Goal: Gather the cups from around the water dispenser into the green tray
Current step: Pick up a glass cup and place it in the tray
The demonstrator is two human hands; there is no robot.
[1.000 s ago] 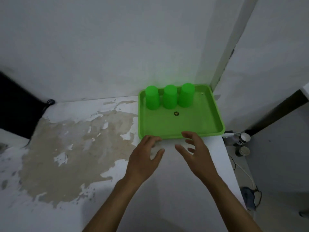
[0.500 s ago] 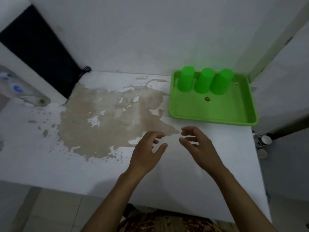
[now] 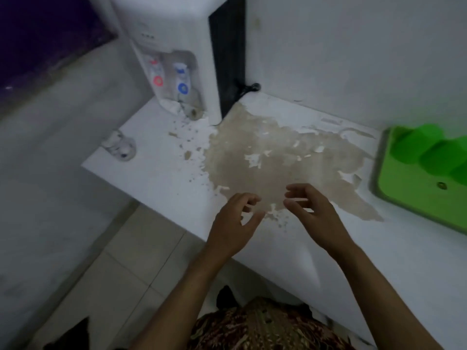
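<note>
While both hands hover empty, one cup waits by the dispenser.
Left hand [image 3: 233, 223] and right hand [image 3: 317, 217] are open; clear cup [image 3: 120, 147] at ten o'clock, green tray [image 3: 414, 198] at three.

View swung left: dispenser [image 3: 177, 59] and clear cup [image 3: 120, 147] now visible; tray [image 3: 414, 195] shifted to right edge; both hands [image 3: 233, 228] withdrawn from tray, empty.

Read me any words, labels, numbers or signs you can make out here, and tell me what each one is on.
No text here is legible.
Water dispenser: small dark marks on the front panel above the taps, too blurred to read.
Red tap and blue tap: coloured rings, markings too blurred to read.
Clear cup near the counter's left edge: dark spots, possibly print, unreadable.
Green tray: small round mark on its floor, too small to read.
</note>
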